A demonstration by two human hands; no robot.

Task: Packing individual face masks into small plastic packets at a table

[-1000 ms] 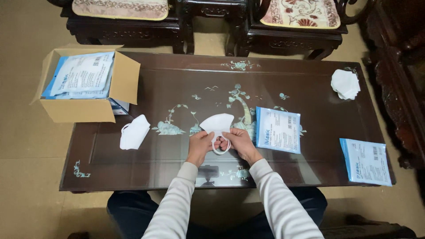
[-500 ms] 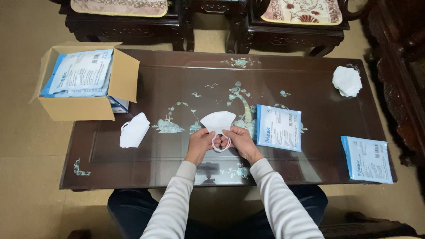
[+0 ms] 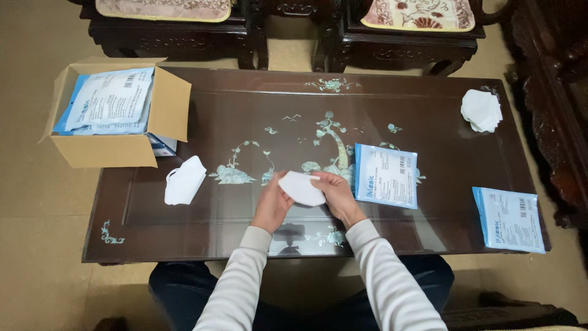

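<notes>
Right now both hands are meeting over the near middle of the dark inlaid table [image 3: 453,122], holding a folded white mask [image 3: 301,188] just above the glass. The left hand [image 3: 272,205] is pinching the mask's left edge with thumb and fingers, while the right hand [image 3: 335,195] is curling its fingers over the right side. Just right of the hands, a blue-and-white flat packet [image 3: 386,175] is lying on the table, and a second packet [image 3: 508,219] is sitting at the near right corner. Another white mask [image 3: 184,180] is lying to the left, near an open cardboard box [image 3: 110,150] holding more packets. A small stack of white masks [image 3: 481,110] is resting at the far right.
</notes>
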